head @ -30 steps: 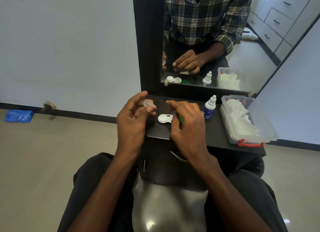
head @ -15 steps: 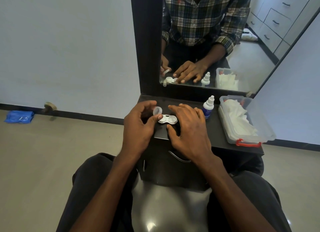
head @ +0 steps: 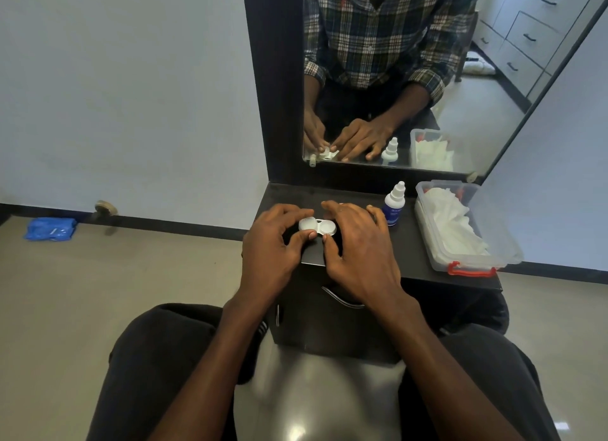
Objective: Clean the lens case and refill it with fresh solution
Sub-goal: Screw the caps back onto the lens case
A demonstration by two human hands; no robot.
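Both hands worked the lens case (head: 317, 226) on the dark shelf (head: 358, 266).
Left hand (head: 271, 246) pinched its left cap, seemingly twisting; right hand (head: 357, 243) lay flat-fingered, thumb steadying the case between both thumbs.

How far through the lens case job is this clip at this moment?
Looks late. Already done: the white twin-well lens case lies on the black shelf, its right well seemingly capped. In hand: the left hand sets a cap on the left well while the right hand steadies the case. Whether it was refilled can't be seen; the small white-capped dropper bottle stands untouched.
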